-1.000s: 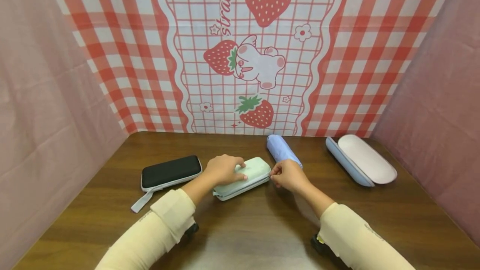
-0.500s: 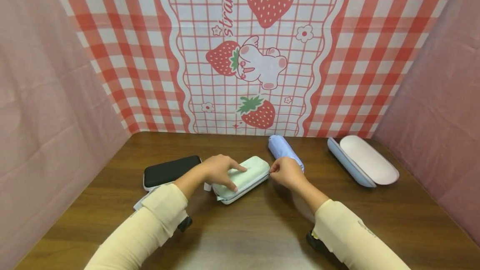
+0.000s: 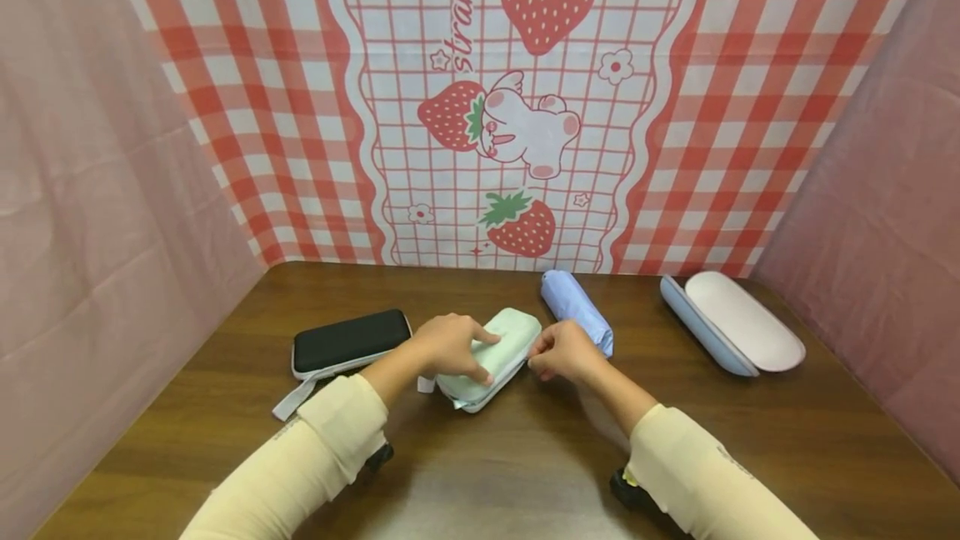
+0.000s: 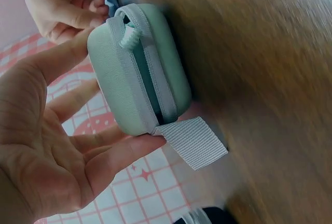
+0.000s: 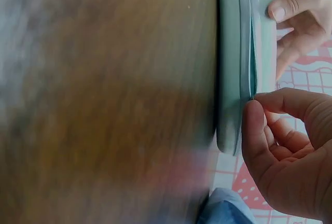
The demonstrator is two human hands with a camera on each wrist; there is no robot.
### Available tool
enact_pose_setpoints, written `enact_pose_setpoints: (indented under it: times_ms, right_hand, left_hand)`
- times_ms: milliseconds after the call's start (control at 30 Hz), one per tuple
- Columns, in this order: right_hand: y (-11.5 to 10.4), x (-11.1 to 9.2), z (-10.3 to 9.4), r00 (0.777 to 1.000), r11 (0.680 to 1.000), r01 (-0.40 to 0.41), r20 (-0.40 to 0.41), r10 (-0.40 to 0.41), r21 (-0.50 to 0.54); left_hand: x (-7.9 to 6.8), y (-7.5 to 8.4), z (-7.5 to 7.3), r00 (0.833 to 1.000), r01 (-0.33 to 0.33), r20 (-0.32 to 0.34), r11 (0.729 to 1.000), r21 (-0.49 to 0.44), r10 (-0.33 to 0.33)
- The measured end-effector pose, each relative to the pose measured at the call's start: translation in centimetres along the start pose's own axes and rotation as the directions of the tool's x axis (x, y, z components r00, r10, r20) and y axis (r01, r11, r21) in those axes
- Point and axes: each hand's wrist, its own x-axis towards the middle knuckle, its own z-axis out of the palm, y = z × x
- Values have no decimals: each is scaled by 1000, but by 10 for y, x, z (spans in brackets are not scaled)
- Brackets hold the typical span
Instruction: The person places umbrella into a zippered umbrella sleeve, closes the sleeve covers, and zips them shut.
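Observation:
A mint green zip case (image 3: 516, 325) lies on the table, set at a slant. My left hand (image 3: 452, 345) grips its left part from behind, thumb and fingers spread round the lid. At the case's right front side, my right hand (image 3: 567, 350) pinches the zipper pull with thumb and index finger; the pull is hidden by the fingertips. In the right wrist view the zip gap (image 5: 253, 63) runs open beyond these fingers. The near end in the left wrist view is also parted, with a pale ribbed tab (image 4: 130, 38) in the gap and a grey fabric loop (image 4: 193, 143) below.
To the left lies a black case (image 3: 348, 342) with a grey wrist strap (image 3: 295, 398). A folded lilac umbrella (image 3: 576, 309) lies behind my right hand. At the far right an open glasses case (image 3: 742, 325) shows its pale inside. Checked cloth (image 3: 315, 190) hangs behind.
The mint green case has turned, its left end swinging nearer. My right hand has moved from the right end to the front side, leftward along the zip. My left hand still holds the case.

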Motion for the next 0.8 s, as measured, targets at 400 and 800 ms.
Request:
enact_pose_setpoints:
  times_ms: [400,800]
  right_hand:
    - [-4,-5,3,998,1000,-2,55,3,-11]
    - [-6,-19,4,982,997,71,175,-69,-2]
  left_hand:
    - [9,20,7,990,124,-69,992,15,-123]
    - [18,29,12,983,159,-97,987,30,-155]
